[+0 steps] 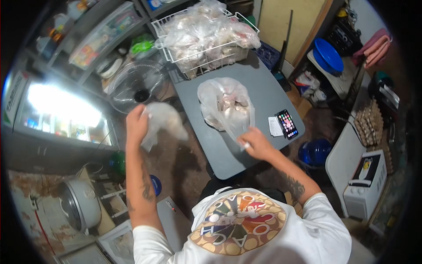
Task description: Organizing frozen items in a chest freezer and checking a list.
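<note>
My left hand is raised off the table's left side, closed on a translucent plastic bag that hangs blurred with something pale inside. Over the near part of the grey table, my right hand grips the gathered edge of a larger clear plastic bag. That bag lies open on the table, with pale pieces visible in it; what they are cannot be told. Behind it, a white wire basket is heaped with filled, knotted plastic bags.
A smartphone with a lit screen lies on a paper slip near the table's right edge. A fan stands left of the table. At the right are a blue basin, egg trays and a white toaster oven.
</note>
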`<state>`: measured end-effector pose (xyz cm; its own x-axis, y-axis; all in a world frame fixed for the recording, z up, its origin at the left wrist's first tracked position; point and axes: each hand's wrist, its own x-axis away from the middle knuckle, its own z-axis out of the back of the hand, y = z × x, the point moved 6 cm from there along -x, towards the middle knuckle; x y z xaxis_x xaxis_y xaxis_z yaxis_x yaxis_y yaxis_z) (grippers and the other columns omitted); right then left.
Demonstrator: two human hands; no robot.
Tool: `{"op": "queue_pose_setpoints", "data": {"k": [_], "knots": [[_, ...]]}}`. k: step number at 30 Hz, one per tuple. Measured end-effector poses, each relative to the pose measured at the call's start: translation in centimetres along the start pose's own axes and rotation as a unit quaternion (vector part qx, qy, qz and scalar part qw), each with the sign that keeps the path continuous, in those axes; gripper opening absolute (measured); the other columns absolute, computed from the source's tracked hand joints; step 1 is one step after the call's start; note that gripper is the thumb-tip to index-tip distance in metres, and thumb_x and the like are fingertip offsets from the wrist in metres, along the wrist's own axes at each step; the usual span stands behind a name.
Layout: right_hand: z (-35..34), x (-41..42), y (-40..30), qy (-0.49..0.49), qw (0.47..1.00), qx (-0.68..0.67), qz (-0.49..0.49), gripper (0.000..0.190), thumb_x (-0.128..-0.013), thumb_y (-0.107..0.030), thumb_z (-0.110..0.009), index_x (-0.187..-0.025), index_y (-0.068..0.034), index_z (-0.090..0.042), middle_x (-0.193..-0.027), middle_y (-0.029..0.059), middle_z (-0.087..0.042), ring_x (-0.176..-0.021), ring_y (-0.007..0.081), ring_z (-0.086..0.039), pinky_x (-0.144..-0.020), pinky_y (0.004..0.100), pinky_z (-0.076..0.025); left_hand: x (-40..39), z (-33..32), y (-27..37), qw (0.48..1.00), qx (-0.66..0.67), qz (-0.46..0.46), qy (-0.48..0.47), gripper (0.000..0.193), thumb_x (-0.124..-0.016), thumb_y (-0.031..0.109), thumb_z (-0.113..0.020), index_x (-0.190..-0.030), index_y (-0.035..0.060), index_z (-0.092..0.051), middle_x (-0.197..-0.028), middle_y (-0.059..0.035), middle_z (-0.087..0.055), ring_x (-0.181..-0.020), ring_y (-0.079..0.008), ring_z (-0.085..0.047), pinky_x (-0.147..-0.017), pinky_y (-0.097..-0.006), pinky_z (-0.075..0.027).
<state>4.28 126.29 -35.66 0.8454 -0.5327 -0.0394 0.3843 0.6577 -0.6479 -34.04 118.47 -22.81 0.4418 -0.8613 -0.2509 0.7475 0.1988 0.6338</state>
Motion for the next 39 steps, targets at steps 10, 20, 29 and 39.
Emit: {"op": "queue_pose_setpoints", "data": {"k": [10,20,29,39], "knots": [[-2.3,6.0,-6.4,0.148,0.967,-0.026,-0.206,0.043,-0.084,-0.017,-0.066,-0.125,-0.007,-0.057,-0.134,0.0185,-0.047,-0.121,0.0384,-0.047,-0.1,0.0412,-0.041,-11.5,-20.2,-7.6,0.989,-0.113,0.059,-0.068,0.042,-0.078,0.028,-0.061,-0.116,0.0083,-0.062,-0.122,-0.0219,-0.057,-0.113,-0.0429,-0.053,-0.096,-0.0454,-0.043],[-3.1,12.8,-7.3,0.274,0.882,-0.071,-0.377,0.034,-0.084,-0.014,-0.067,-0.115,-0.005,-0.06,-0.128,0.0165,-0.051,-0.119,0.0332,-0.05,-0.1,0.0384,-0.04,-12.3,-29.9,-18.3,0.936,0.176,0.246,-0.18,0.082,-0.081,0.046,-0.068,-0.139,-0.002,-0.035,-0.138,-0.0238,-0.046,-0.127,-0.0364,-0.046,-0.104,-0.0414,-0.037],[-4.3,12.6,-3.8,0.245,0.893,0.016,-0.378,0.021,-0.085,-0.014,-0.068,-0.075,0.0,-0.056,-0.078,0.0116,-0.06,-0.076,0.0258,-0.06,-0.073,0.0338,-0.046,1.8,-25.1,-28.7,0.824,0.406,0.395,-0.012,0.081,-0.086,0.072,-0.042,-0.145,0.017,-0.036,-0.133,-0.0078,-0.049,-0.119,-0.0171,-0.05,-0.092,-0.0277,-0.042],[-2.6,8.5,2.1,0.14,0.924,0.023,-0.356,0.079,-0.083,-0.019,-0.066,-0.149,-0.008,-0.025,-0.152,0.0215,-0.022,-0.134,0.0392,-0.036,-0.102,0.0395,-0.04,35.4,-18.9,-23.1,0.835,-0.091,0.49,-0.234,0.081,-0.09,0.052,-0.055,-0.142,-0.0064,-0.033,-0.142,-0.0315,-0.037,-0.134,-0.0401,-0.037,-0.112,-0.045,-0.026]]}}
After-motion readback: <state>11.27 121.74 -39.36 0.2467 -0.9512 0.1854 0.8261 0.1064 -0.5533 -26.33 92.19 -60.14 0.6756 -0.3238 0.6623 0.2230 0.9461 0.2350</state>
